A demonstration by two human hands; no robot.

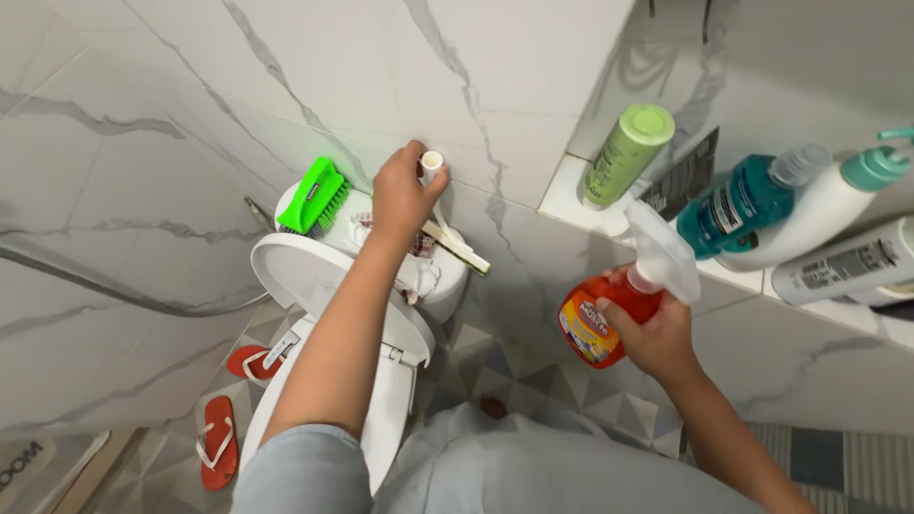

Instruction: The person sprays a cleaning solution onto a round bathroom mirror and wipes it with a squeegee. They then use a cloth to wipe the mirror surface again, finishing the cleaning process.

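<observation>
Right hand (655,335) grips an orange spray bottle (609,309), nozzle angled up-left toward the left hand (402,195), which holds a white brush handle (433,168) at the wall.

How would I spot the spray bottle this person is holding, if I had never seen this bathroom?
Start at the tiled wall ledge on the right, crowded with upright bottles. Just below its near edge, the right hand grips the spray bottle in mid-air. It is the only orange one, with a clear white trigger head, while the bottles on the ledge are green, teal and white.
</observation>
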